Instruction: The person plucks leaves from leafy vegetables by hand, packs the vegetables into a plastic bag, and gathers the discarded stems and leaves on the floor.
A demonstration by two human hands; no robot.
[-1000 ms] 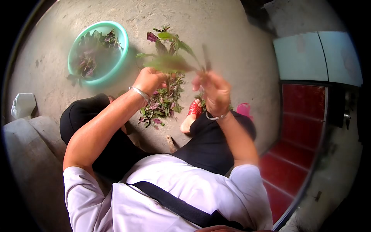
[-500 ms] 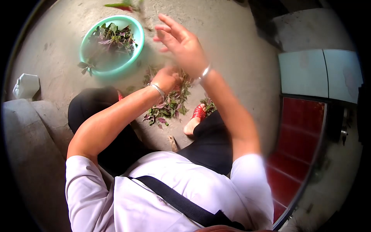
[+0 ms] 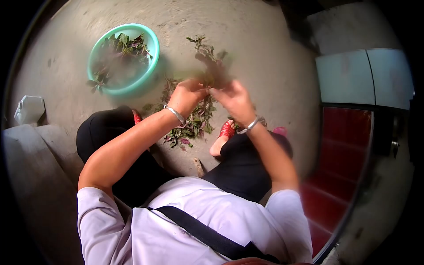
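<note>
My left hand (image 3: 187,96) and my right hand (image 3: 234,100) meet above the floor, fingertips nearly touching. Both are pinched closed on a purple-green leafy stem (image 3: 215,70), whose leaves spread beyond my fingers and are blurred by motion. Beneath and between my hands lies a loose pile of purple and green leaves (image 3: 198,121), partly covered by my left hand and wrist. Farther off to the left, a turquoise basin (image 3: 154,57) contains more leafy greens (image 3: 126,46); some leaves hang over its near left rim.
A pale plastic container (image 3: 30,109) stands at the far left. My red-sandalled foot (image 3: 226,131) is close to the pile's right side, with a small wooden piece (image 3: 198,167) near it. Pale panels (image 3: 346,79) and red tiles (image 3: 344,143) border the right.
My right hand has come down from its raised, open position to meet my left hand. A leafy stem now shows between them. The view has shifted slightly.
</note>
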